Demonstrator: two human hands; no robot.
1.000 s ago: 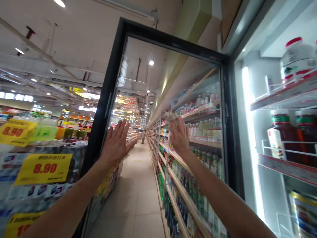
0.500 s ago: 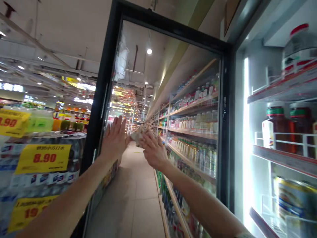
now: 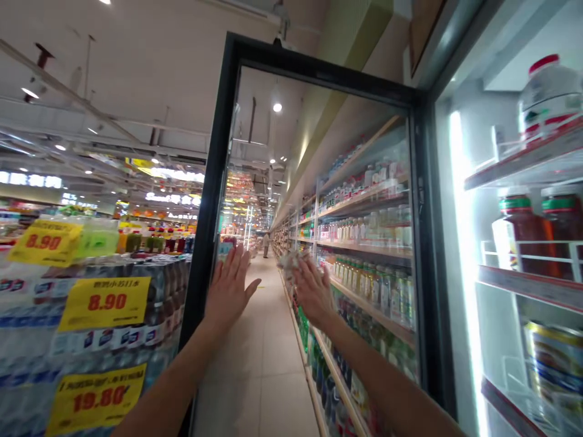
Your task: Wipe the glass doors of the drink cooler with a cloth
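A glass fridge door with a black frame stands swung out in front of me. My left hand lies flat against the glass near the frame's left side, fingers stretched and thumb out, holding nothing. A crumpled, pale cloth is under the fingers of my right hand, pressed to the pane right of the left hand. Part of the cloth is hidden by those fingers, and the hand is a little blurred.
The open fridge is at right, with shelves of red-brown bottles and cans. Stacked bottled drinks with yellow price signs stand at left. Through or in the glass show an aisle floor, drink shelves and a distant person.
My right hand has moved right across the glass with the cloth, away from my left hand. The left thumb is now spread out. The view has shifted slightly.
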